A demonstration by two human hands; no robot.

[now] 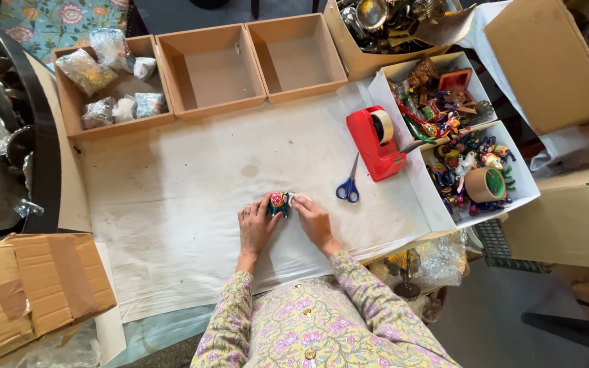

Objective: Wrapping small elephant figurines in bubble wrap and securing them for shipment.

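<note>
A small painted figurine (pixel 280 202), teal with red and yellow, stands on the white sheet (pixel 192 177) covering the table. My left hand (pixel 256 226) touches its left side with the fingertips. My right hand (pixel 313 219) holds its right side, where a bit of white wrap shows at the fingers. Both hands lie low on the sheet, close together near the front edge.
Blue-handled scissors (pixel 348 187) and a red tape dispenser (pixel 375 142) lie to the right. Two white boxes (pixel 438 204) of painted figurines hold a brown tape roll (pixel 485 184). Three brown trays stand at the back; the left tray (pixel 69 109) holds wrapped bundles. A cardboard box (pixel 32 289) sits front left.
</note>
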